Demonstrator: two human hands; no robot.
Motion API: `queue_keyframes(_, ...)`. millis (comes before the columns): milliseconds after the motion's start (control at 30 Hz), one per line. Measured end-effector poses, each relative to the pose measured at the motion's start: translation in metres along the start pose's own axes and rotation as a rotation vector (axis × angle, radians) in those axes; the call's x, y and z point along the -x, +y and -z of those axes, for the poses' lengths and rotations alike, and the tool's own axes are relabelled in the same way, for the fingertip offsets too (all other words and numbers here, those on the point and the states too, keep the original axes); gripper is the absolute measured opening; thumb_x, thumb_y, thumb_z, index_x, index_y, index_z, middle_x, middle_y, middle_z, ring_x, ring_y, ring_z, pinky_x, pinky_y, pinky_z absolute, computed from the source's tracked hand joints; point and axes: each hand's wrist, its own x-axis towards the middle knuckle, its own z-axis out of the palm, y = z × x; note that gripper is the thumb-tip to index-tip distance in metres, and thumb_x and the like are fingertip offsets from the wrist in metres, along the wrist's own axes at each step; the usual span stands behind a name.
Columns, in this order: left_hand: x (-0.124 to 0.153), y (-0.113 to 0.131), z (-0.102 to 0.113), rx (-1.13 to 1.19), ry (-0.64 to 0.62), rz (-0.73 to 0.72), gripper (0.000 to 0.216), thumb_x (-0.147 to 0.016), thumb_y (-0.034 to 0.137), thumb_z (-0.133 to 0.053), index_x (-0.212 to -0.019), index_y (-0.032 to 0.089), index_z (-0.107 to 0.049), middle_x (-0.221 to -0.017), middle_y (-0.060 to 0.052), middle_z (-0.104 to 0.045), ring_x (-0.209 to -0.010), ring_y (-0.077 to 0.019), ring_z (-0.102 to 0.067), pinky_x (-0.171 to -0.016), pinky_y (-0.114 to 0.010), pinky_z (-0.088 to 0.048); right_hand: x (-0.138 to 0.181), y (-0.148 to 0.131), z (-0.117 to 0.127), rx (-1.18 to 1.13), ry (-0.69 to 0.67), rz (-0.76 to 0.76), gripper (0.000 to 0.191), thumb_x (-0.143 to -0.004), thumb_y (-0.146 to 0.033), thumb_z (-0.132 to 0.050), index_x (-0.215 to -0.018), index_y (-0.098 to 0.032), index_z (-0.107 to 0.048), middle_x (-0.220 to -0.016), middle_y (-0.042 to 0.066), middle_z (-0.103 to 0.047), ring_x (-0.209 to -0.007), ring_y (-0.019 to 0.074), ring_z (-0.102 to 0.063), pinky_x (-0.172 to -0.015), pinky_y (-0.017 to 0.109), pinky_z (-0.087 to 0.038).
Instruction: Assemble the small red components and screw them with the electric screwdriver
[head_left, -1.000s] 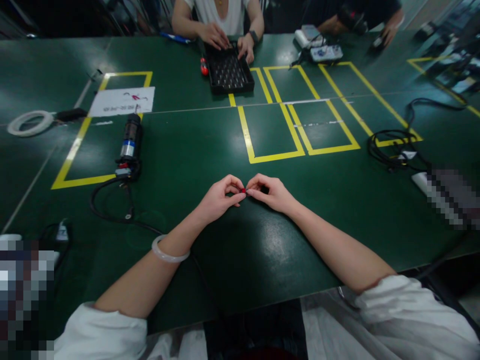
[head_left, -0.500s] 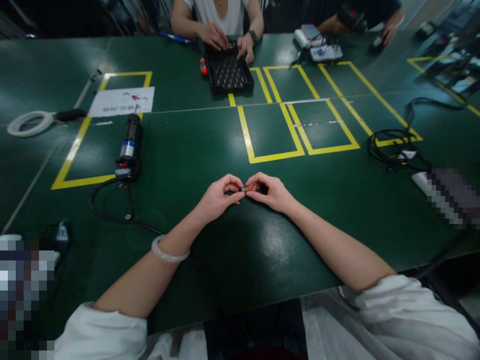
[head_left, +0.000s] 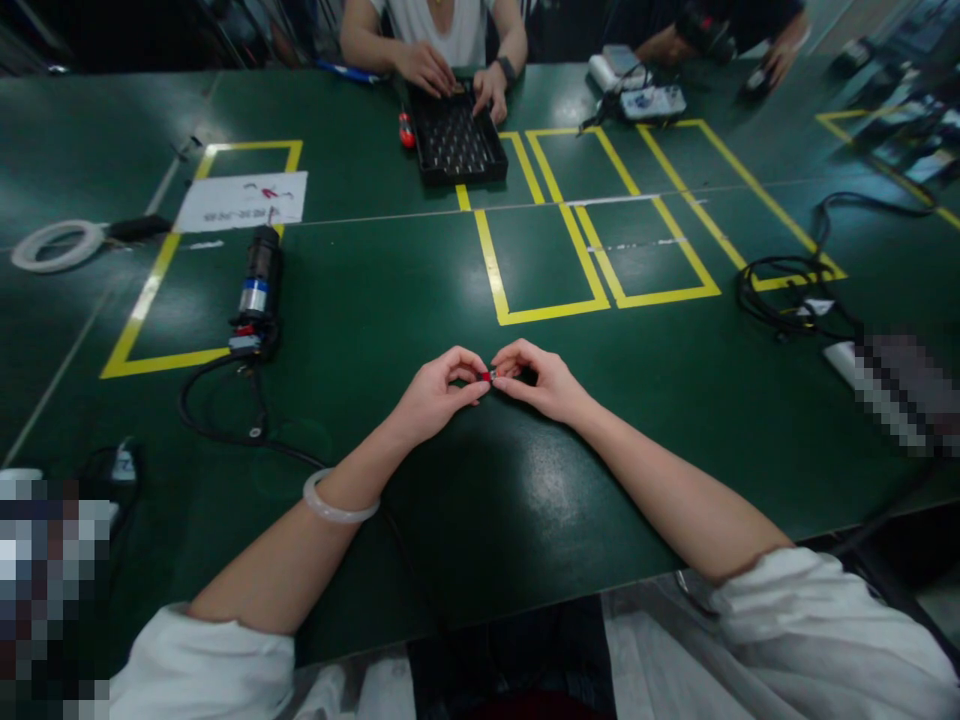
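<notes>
My left hand (head_left: 439,392) and my right hand (head_left: 541,380) meet over the middle of the green table (head_left: 465,480). Thumbs and forefingers of both are pinched together on a tiny red part (head_left: 487,376) held between them, just above the tabletop. The other fingers curl loosely. A pale bangle (head_left: 334,505) circles my left wrist.
A cylindrical motor with a black cable (head_left: 256,290) lies to the left inside yellow tape lines. A black tray (head_left: 456,140) sits at the far edge under another person's hands (head_left: 457,80). Coiled black cables (head_left: 784,295) lie at the right; a white tape roll (head_left: 52,245) at far left.
Both hands have stayed pinched on the small red part, shifting very slightly away from me; the part has turned a little between the fingertips.
</notes>
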Motion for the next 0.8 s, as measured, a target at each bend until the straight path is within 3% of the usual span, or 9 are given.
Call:
queue_keyframes(133, 0.0, -0.002, 0.0, -0.052, 0.005, -0.052, 0.027, -0.08, 0.03, -0.075, -0.096, 0.014, -0.059, -0.098, -0.006, -0.061, -0.092, -0.016, -0.062, -0.072, -0.024, -0.053, 0.0, -0.001, 0.0, 0.022, -0.01, 0.026, 0.012, -0.089, -0.029, -0.067, -0.092, -0.019, -0.063, -0.084, 0.001, -0.067, -0.076, 0.0133, -0.063, -0.074, 0.028, -0.052)
queue_keyframes(267, 0.001, -0.002, 0.0, -0.037, 0.014, -0.056, 0.03, -0.08, 0.029, -0.074, -0.1, 0.015, -0.056, -0.102, -0.006, -0.061, -0.093, -0.0157, -0.062, -0.073, -0.024, -0.052, 0.0, 0.001, 0.001, 0.018, 0.002, 0.074, 0.015, -0.086, -0.025, -0.069, -0.098, -0.018, -0.063, -0.089, 0.001, -0.069, -0.075, 0.0128, -0.063, -0.075, 0.028, -0.052)
queue_keyframes(567, 0.001, 0.001, 0.002, -0.129, 0.007, -0.08, 0.03, -0.082, 0.033, -0.072, -0.103, 0.016, -0.057, -0.103, -0.007, -0.063, -0.095, -0.0173, -0.063, -0.079, -0.027, -0.053, -0.001, 0.004, 0.0, 0.06, -0.013, 0.027, 0.015, -0.085, -0.025, -0.07, -0.097, -0.018, -0.065, -0.09, 0.003, -0.071, -0.078, 0.0141, -0.065, -0.077, 0.029, -0.054)
queue_keyframes(700, -0.003, 0.009, 0.02, -0.265, 0.023, -0.071, 0.033, -0.085, 0.041, -0.067, -0.105, 0.016, -0.06, -0.105, -0.008, -0.065, -0.096, -0.0195, -0.064, -0.081, -0.03, -0.053, -0.001, 0.003, 0.0, 0.061, -0.008, 0.028, 0.015, -0.085, -0.023, -0.07, -0.098, -0.018, -0.064, -0.09, 0.002, -0.071, -0.077, 0.014, -0.065, -0.076, 0.029, -0.054)
queue_keyframes(800, -0.005, 0.015, 0.052, -0.47, 0.152, -0.092, 0.033, -0.088, 0.043, -0.062, -0.108, 0.017, -0.062, -0.11, -0.009, -0.066, -0.099, -0.0214, -0.064, -0.09, -0.035, -0.051, -0.001, 0.002, 0.001, 0.066, -0.007, 0.014, 0.015, -0.085, -0.023, -0.069, -0.098, -0.018, -0.064, -0.09, 0.003, -0.071, -0.077, 0.0143, -0.065, -0.078, 0.03, -0.054)
